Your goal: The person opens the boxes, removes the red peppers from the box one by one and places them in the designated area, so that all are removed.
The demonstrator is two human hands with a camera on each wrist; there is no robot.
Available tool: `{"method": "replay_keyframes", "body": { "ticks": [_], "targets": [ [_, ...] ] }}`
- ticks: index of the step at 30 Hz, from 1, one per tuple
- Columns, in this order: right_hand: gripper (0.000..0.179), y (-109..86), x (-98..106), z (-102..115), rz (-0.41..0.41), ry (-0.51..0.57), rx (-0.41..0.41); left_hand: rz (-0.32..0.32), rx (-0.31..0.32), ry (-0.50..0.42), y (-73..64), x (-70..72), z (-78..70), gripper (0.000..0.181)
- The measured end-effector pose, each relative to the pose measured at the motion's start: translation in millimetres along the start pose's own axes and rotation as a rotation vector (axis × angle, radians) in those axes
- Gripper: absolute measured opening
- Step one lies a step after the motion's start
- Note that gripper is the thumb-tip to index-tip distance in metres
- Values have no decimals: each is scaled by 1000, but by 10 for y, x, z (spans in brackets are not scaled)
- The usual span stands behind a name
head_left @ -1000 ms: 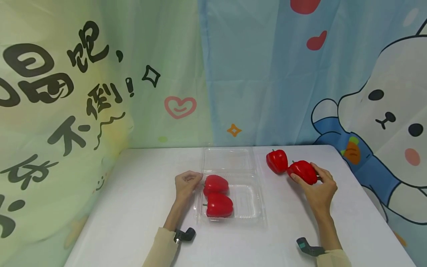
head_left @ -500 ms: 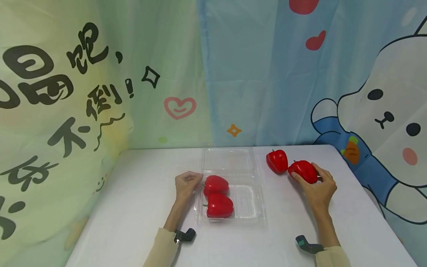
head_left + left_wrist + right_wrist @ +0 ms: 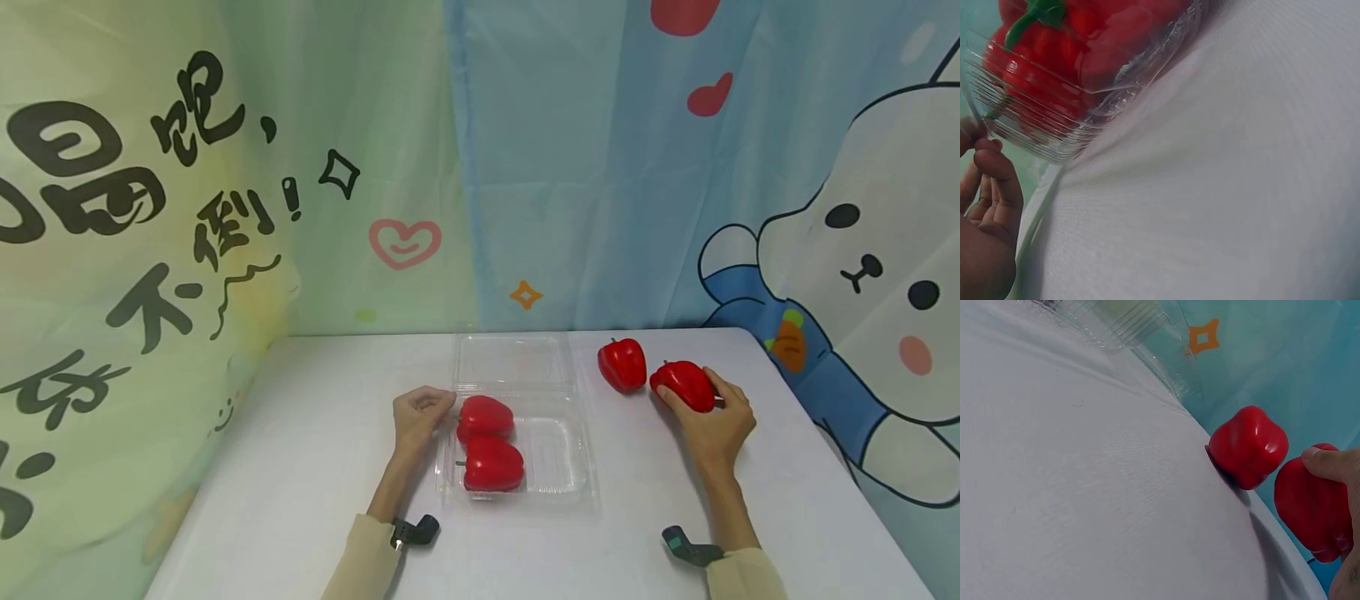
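A red bell pepper [image 3: 684, 385] is gripped between the thumb and fingers of my right hand [image 3: 718, 429], at the right of the table. Just left of it lies another red bell pepper [image 3: 622, 365] with a green stem. The clear plastic container [image 3: 558, 450] stands open in the middle, its left half holding two more peppers, one behind [image 3: 486, 417] and one in front [image 3: 493, 465]. At its left edge, my left hand [image 3: 417, 417] pinches the rim between thumb and forefinger, as the left wrist view shows near the ribbed wall [image 3: 1035, 119].
The container's transparent lid [image 3: 513, 360] lies folded back toward the table's far edge. A printed curtain [image 3: 540, 167] hangs directly behind the white table [image 3: 315, 500]. Each wrist carries a small dark camera mount, one at the left cuff [image 3: 416, 531].
My right hand has shifted the held pepper slightly to the right, so a small gap now shows beside the loose pepper. The left hand has stayed at the container's rim.
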State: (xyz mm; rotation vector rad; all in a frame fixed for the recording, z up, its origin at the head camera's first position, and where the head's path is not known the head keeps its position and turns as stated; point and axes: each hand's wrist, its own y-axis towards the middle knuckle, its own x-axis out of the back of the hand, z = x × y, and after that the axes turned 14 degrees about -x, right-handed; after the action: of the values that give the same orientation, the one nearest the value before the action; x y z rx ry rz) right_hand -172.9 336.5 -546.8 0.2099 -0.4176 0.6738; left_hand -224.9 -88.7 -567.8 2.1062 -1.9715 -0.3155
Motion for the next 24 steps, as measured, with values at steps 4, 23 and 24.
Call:
{"method": "replay_keyframes", "body": {
  "ticks": [4, 23, 24],
  "targets": [
    [75, 10, -39, -11, 8, 5, -28, -4, 0, 11, -9, 6, -5, 16],
    [77, 85, -171, -2, 6, 43, -104, -12, 2, 12, 6, -2, 14, 17],
    [77, 90, -180, -2, 4, 45, -108, -14, 4, 13, 2, -2, 17, 17]
  ]
}}
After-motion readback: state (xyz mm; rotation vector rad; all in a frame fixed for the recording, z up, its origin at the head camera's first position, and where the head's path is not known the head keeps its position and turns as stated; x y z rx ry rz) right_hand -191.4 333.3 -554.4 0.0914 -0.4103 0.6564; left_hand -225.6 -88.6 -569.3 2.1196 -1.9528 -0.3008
